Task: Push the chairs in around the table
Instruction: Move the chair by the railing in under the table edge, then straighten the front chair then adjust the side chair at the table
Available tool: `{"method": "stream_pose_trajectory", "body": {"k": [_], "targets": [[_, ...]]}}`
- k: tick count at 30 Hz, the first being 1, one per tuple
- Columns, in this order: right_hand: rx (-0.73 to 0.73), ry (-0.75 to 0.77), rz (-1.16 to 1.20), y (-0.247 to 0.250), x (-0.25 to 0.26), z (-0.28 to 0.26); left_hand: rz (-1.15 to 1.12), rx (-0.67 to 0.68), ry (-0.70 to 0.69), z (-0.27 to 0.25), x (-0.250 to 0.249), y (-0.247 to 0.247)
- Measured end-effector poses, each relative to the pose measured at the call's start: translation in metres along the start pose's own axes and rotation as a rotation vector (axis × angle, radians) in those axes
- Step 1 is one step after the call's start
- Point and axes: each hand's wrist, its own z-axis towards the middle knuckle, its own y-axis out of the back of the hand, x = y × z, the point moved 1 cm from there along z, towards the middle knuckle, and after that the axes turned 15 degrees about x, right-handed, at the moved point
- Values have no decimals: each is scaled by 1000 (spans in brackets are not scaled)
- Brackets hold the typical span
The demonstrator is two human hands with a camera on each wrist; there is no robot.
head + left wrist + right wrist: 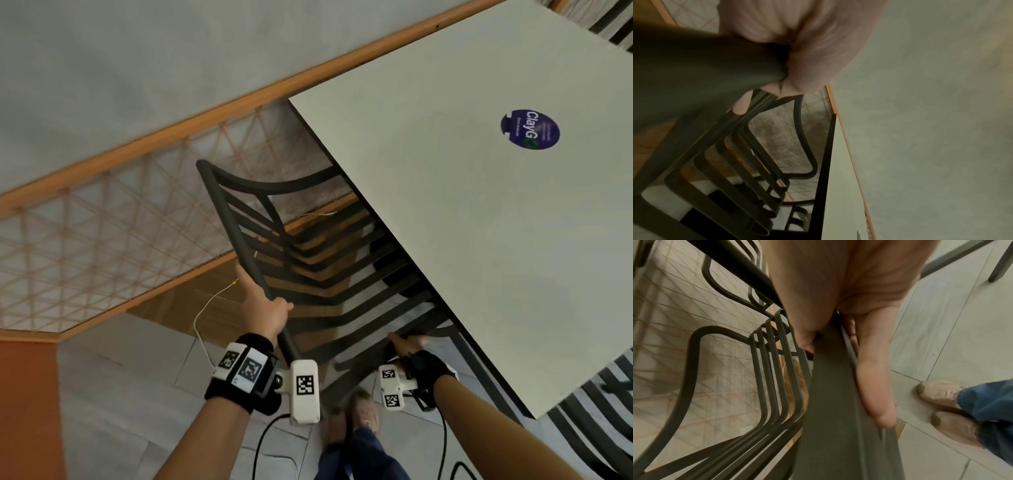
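Left hand (263, 308) of yours wraps the black chair (318, 260) top rail; right hand (407, 344) grips the same rail's other end, by the tabletop (479, 240) edge. Chair seat is tucked under the tabletop, slats running toward it, rail's long axis along that edge. Round sticker (530, 129) on top. Left wrist: fingers (797, 48) curled round the rail, blurred. Right wrist: thumb (875, 378) lies along the rail, tiled floor (951, 321) and shoes (937, 392) below.
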Motion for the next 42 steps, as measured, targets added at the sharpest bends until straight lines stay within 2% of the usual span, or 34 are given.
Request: {"method": "stream_pose_trajectory", "body": {"k": [4,10,13,16,19,22,26,29,33,36,39,42], "targets": [[-1,6,-22,-11,9,-16,66,6,-13,6,-6,9],[-64,50,157,-6,-5,-20,73,28,42,-7,1,7],[-21,54,130,-6,0,-22,80,69,21,-6,-6,7],[28,129,177,-5,-7,-27,101,100,25,-13,-9,9],[64,146,281,0,-20,-59,133,110,12,-31,-6,11],[85,110,205,12,-41,-92,218,119,-44,-58,-3,8],[69,50,167,35,-94,-120,371,108,-139,-99,1,-12],[60,45,156,69,-125,-149,510,123,-202,-127,3,-37],[-70,149,26,150,-139,-176,573,228,-333,-166,6,-95],[-163,255,-22,222,-133,-210,572,332,-454,-202,7,-155],[-246,370,-74,298,-123,-242,541,377,-563,-239,10,-222],[-302,468,-176,362,-120,-279,496,448,-566,-268,23,-292]]}}
